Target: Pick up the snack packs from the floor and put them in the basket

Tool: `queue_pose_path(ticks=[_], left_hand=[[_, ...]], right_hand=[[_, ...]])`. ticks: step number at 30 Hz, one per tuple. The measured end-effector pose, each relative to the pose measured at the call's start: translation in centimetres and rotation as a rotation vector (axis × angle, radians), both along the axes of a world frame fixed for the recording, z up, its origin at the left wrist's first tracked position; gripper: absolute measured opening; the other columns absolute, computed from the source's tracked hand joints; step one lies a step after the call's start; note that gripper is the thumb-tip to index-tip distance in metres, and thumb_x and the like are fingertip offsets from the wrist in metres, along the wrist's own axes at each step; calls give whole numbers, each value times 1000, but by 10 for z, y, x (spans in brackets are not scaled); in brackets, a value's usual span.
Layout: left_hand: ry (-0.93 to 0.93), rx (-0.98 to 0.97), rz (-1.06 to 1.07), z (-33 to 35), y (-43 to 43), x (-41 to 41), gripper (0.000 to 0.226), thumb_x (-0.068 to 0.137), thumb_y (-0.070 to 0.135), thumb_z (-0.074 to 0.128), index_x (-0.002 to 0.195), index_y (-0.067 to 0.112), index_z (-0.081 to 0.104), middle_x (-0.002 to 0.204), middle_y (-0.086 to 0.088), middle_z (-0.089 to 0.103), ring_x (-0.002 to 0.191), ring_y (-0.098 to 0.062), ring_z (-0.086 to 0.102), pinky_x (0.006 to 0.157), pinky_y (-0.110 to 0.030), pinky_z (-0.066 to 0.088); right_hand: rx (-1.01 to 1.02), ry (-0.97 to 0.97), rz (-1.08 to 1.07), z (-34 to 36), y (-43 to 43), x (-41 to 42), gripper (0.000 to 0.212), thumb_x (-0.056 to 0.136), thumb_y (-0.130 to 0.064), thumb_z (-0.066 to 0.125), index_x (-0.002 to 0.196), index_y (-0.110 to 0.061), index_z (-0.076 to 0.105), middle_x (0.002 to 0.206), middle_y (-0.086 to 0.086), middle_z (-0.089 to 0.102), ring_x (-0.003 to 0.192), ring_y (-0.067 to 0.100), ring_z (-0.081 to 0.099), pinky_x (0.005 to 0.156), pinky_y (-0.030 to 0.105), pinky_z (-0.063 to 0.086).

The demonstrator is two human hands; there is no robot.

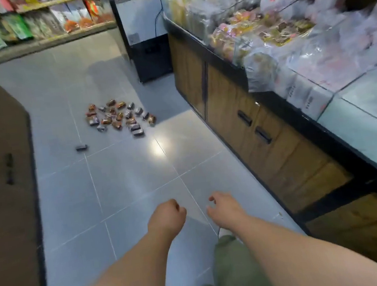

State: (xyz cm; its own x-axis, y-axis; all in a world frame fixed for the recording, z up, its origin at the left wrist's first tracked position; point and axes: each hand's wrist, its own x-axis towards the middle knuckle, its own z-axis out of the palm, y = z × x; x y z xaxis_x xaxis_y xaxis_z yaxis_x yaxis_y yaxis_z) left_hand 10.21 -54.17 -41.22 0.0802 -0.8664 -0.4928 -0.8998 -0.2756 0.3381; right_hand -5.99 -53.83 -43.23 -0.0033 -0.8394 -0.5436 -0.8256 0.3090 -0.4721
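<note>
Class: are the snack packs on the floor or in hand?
On the floor: the snack packs lie scattered loose on its grey tiles.

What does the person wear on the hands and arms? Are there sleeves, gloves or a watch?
The left hand and right hand wear no gloves, and no sleeve shows above either, up to the picture's edge. I see no watch, bracelet or ring, though the picture is soft. Below the hands, an olive-green garment covers the leg.

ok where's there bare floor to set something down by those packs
Bare tiles run from the snack packs to the left hand and right hand, between the dark cabinet and the wooden counter. Crowded: the pile itself, with one stray pack to its left.
</note>
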Motion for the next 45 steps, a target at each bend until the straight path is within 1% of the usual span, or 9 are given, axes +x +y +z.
queue_pose_path(ticks=[7,11,13,15,19,23,30,36,45], left_hand=[[37,-3,213,-3,-85,13,23,93,28,41,98,14,58,95,-2,61,84,-21,55,69,-26,40],[61,40,285,-1,-144,9,25,93,29,42,104,14,59,98,-1,56,85,-18,49,74,-24,38],[83,45,313,-2,-166,7,20,92,28,42,99,16,57,98,-1,57,85,-18,49,74,-24,38],[114,46,370,-4,-180,9,13,92,26,43,91,18,53,90,2,54,84,-19,50,72,-24,38],[118,83,469,-16,-199,36,15,91,25,43,89,14,53,91,-2,57,81,-19,52,67,-25,38],[103,104,520,-31,-234,80,17,91,26,42,94,13,54,104,-6,63,88,-21,52,74,-26,41],[117,56,584,-36,-331,201,14,92,27,43,94,16,51,95,-2,56,85,-20,51,71,-25,39],[78,19,654,-23,-411,321,24,91,25,43,105,9,55,106,-10,61,90,-26,53,73,-26,40],[104,98,700,-51,-518,405,31,91,26,44,113,7,55,119,-12,56,104,-28,56,83,-29,43]], right_hand=[[24,-10,187,0,-116,12,45,94,-29,49,135,-11,46,137,11,45,126,25,45,103,27,35],[-5,-33,248,9,-191,18,44,93,-28,50,135,-15,44,133,8,49,123,24,47,98,27,37],[-13,-42,277,10,-221,22,45,92,-28,50,135,-16,43,131,8,50,120,25,49,97,28,40],[-8,-44,302,8,-244,29,46,92,-27,50,136,-15,43,132,8,50,119,26,50,97,30,42],[38,-31,393,0,-277,52,46,93,-28,49,137,-15,42,132,7,51,120,24,50,96,27,40],[80,24,491,-13,-319,88,46,95,-29,47,138,-14,41,133,8,51,122,24,48,95,25,38],[55,39,512,-18,-422,214,46,95,-30,48,137,-12,42,130,11,56,122,26,50,96,26,39],[-12,-11,477,0,-508,331,42,94,-28,48,134,-13,45,124,10,59,118,26,52,91,28,41],[97,12,485,-26,-622,422,44,93,-29,46,135,-15,43,121,10,60,116,28,52,92,32,43]])
